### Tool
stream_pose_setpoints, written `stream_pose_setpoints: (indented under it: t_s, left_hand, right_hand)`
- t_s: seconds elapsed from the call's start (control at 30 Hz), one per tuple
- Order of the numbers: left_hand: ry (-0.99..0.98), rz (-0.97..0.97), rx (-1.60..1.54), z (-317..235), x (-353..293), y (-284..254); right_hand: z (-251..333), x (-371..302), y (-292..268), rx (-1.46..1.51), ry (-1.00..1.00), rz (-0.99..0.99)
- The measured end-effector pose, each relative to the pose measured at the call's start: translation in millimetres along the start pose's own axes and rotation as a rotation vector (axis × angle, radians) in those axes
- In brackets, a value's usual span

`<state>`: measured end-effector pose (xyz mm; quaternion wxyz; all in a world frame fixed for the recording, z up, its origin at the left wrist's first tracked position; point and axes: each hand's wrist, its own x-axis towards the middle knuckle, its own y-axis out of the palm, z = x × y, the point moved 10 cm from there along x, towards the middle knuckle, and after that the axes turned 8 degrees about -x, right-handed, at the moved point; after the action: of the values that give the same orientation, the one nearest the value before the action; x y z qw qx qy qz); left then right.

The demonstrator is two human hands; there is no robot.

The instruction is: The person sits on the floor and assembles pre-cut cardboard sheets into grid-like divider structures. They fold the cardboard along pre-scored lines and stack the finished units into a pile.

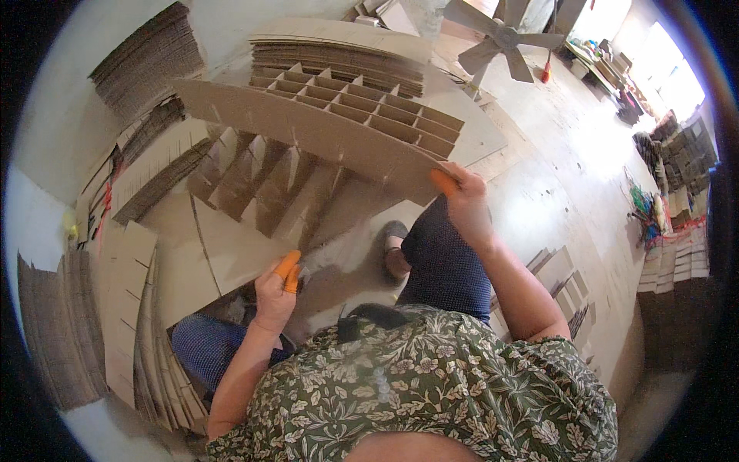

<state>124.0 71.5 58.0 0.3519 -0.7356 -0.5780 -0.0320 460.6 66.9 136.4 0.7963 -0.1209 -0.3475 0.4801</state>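
Note:
My right hand [466,202], with an orange finger cover on its thumb, is closed on the right end of a long brown cardboard strip [308,127]. The strip slants up to the left. Below it stand several upright slotted cardboard pieces [258,173], partly blurred. Beyond the strip is a cardboard grid divider [369,108] with open cells. My left hand [273,300], with orange covers on its finger and thumb, is curled near the lower end of the upright pieces, above my knee. What it pinches, if anything, is blurred.
Stacked cardboard sheets [339,65] lie beyond the grid, with slotted strips [162,181] at the left. More cardboard stacks [61,323] stand far left, and loose pieces [562,281] lie on the floor by my right arm. A fan [504,37] stands at the back.

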Motion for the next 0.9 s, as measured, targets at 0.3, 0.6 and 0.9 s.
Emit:
stream_pose_setpoints:
  t_s: [0.3, 0.6, 0.9]
  left_hand:
    - [0.022, 0.003, 0.003, 8.9, -2.2, 4.8]
    - [0.041, 0.005, 0.011, 5.7, 1.2, 1.2]
    - [0.061, -0.001, 0.038, 6.3, 0.3, 2.1]
  right_hand:
    - [0.7, 4.9, -8.0, -0.072, -0.043, -0.071]
    - [5.3, -2.0, -3.1, -0.111, -0.089, -0.137]
    - [30.1, 0.4, -8.7, -0.152, -0.24, -0.173]
